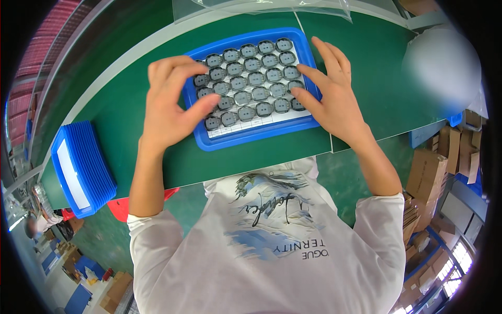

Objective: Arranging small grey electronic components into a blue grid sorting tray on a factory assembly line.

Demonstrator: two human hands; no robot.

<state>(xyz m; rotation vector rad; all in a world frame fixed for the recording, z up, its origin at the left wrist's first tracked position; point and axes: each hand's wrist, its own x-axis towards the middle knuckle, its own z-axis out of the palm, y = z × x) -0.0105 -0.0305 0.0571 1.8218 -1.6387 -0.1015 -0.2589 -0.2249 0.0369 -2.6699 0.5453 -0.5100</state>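
The person's left hand and right hand, both released with fingers spread, flank a blue tray, its rows of dark rounded parts between them, stacked blue trays lying left of the left hand.

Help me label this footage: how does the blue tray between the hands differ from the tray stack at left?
The blue tray holds rows of dark rounded parts; the tray stack shows only white inside. The blue tray is single; the tray stack has many nested together. Both are blue and white.
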